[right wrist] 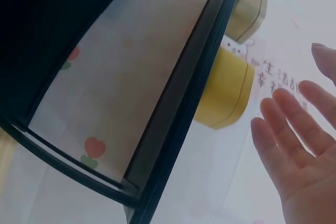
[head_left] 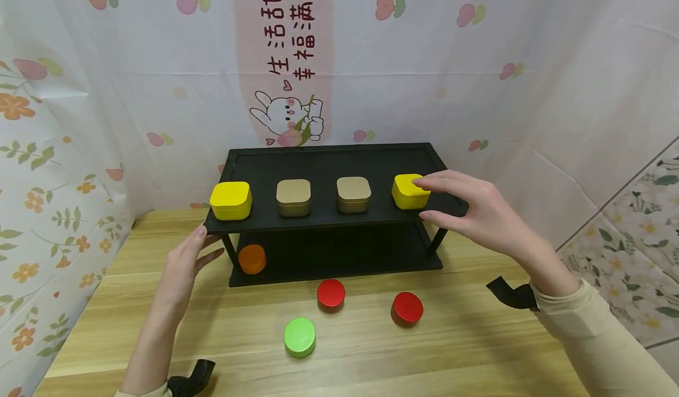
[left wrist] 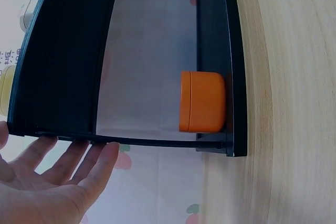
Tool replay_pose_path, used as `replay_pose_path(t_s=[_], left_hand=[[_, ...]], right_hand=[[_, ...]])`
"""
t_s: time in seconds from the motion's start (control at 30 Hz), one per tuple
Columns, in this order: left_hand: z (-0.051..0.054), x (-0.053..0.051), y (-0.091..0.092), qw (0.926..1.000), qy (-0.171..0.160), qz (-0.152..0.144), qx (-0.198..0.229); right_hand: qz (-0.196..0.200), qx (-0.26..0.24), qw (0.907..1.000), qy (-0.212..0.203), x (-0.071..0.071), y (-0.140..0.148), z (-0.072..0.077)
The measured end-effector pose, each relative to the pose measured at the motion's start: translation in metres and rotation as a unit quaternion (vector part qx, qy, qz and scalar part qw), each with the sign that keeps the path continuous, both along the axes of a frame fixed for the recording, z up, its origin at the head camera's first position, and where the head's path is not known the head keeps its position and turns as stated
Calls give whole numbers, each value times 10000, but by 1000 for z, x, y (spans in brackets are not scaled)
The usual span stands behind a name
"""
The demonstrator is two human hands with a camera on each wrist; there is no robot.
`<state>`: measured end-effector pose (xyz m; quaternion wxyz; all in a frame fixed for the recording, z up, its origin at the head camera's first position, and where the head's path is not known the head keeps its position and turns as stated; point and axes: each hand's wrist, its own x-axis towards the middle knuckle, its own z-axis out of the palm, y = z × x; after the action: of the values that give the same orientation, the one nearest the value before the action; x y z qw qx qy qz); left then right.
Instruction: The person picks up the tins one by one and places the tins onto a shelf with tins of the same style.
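A black two-tier shelf (head_left: 329, 164) stands on the table. My left hand (head_left: 180, 267) touches the left end of its upper board with extended fingertips (left wrist: 107, 153). On that board, my right hand (head_left: 472, 205) is around the right-hand yellow tin (head_left: 407, 199), thumb and fingers spread. The right wrist view shows a gap between the fingers (right wrist: 286, 108) and this tin. Another yellow tin (head_left: 231, 201) sits at the board's left end, with two gold tins, one left of centre (head_left: 294, 198) and one right of centre (head_left: 353, 195), between the yellow ones.
An orange round tin (head_left: 251, 259) stands on the lower tier at its left end. Before the shelf, two red round tins, a left one (head_left: 331, 294) and a right one (head_left: 407, 308), and a green round tin (head_left: 300, 337) lie on the wooden table (head_left: 233, 326). A printed curtain (head_left: 382, 85) hangs behind.
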<state>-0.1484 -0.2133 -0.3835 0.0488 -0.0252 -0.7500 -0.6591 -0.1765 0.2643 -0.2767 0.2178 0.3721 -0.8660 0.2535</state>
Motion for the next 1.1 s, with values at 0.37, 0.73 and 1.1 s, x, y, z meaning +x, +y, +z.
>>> replay_pose_path(t_s=[0.37,0.73,1.1], left_hand=[[-1,0,0,9999,99,-22,40],[-2,0,-1,9999,72,11,74],[-1,1,0,10000,26,-3,47]], right_hand=[[217,28,9997,-55,7,-11,-8],[622,124,9973,-361,9,-35,-20],[1047,62,9910,-827,12,-55,-39]])
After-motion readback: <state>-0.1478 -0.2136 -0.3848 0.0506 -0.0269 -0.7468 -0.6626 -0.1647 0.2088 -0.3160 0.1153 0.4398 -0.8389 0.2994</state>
